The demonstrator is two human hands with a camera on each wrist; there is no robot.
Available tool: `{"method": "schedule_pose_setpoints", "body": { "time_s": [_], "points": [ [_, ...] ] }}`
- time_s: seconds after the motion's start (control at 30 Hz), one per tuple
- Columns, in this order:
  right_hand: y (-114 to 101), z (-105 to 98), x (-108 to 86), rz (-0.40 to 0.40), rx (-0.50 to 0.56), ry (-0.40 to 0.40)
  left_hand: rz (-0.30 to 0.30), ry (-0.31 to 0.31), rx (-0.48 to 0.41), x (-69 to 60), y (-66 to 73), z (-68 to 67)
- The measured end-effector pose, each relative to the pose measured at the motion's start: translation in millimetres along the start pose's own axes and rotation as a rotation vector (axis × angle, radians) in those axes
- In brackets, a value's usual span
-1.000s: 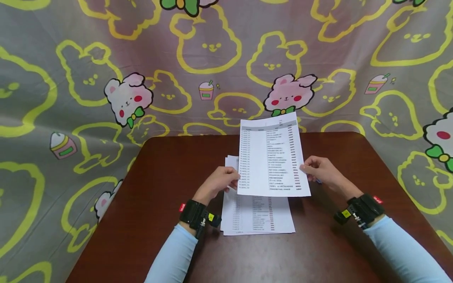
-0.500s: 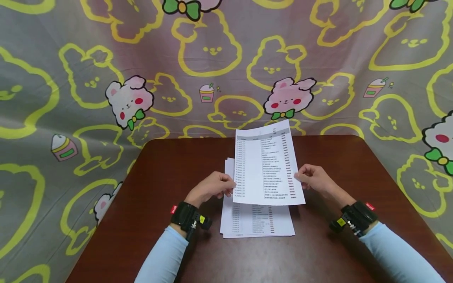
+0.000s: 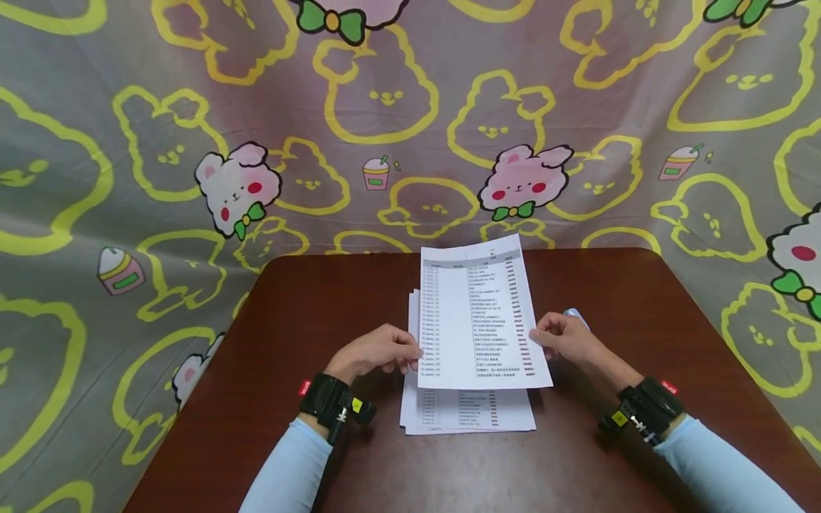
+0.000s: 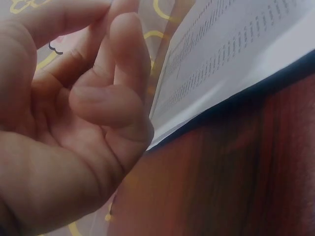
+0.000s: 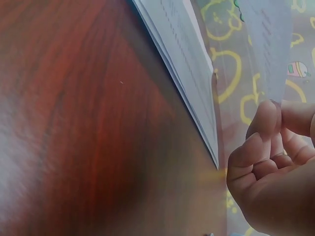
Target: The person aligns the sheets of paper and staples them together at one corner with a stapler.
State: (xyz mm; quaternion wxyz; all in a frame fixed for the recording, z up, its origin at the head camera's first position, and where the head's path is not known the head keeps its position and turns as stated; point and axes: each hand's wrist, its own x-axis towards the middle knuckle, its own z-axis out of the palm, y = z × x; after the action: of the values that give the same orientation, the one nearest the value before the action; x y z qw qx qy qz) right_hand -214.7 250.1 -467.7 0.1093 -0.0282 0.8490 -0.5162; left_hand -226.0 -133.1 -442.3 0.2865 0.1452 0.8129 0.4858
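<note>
A printed sheet of paper point(image 3: 452, 317), with a grey header band and a column of red marks, is held up and tilted above the table. My left hand point(image 3: 377, 350) pinches its left edge low down. On the opposite edge, the thumb and forefinger of my right hand point(image 3: 569, 340) pinch it too; the right wrist view shows that grip on the raised sheet point(image 5: 270, 54). Beneath lies a paper stack point(image 3: 468, 422) of similar printed sheets, slightly uneven at the edges. The held sheet hides most of its upper part.
The dark brown wooden table point(image 3: 288, 306) has rounded far corners. Just behind my right hand, a small light-blue object point(image 3: 576, 315) is partly hidden; its kind cannot be told. A cartoon-patterned curtain point(image 3: 398, 92) hangs beyond the table.
Both hands have come down and slightly left with the sheet, nearer the stack. The light-blue object behind my right hand shows more clearly now.
</note>
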Motion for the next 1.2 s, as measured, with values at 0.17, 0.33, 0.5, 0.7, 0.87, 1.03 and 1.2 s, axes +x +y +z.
{"method": "schedule_pose_setpoints", "body": {
  "time_s": [0.17, 0.33, 0.5, 0.7, 0.87, 1.03, 1.2],
  "points": [
    [5, 7, -2.5, 0.022, 0.011, -0.011, 0.013, -0.03, -0.019, -2.7, -7.6, 2.1],
    [5, 12, -6.0, 0.044, 0.014, -0.012, 0.003, -0.041, -0.024, -6.8, -11.6, 3.6],
    [2, 17, -10.3, 0.043, 0.024, -0.025, -0.021, -0.039, -0.038, -14.1, -12.9, 4.1],
    [3, 21, -11.5, 0.032, 0.026, -0.047, -0.026, -0.039, -0.044, -18.9, -17.2, 3.9],
    [7, 27, -11.5, 0.02, 0.021, -0.075, -0.036, -0.046, -0.053, -22.2, -22.6, 4.4],
    [9, 31, -11.5, 0.032, 0.016, -0.095, -0.035, -0.034, -0.037, -26.4, -24.1, 4.8],
    [9, 35, -13.5, 0.039, 0.019, -0.106, -0.052, -0.019, -0.033, -29.4, -24.3, 4.7]
  ]
}}
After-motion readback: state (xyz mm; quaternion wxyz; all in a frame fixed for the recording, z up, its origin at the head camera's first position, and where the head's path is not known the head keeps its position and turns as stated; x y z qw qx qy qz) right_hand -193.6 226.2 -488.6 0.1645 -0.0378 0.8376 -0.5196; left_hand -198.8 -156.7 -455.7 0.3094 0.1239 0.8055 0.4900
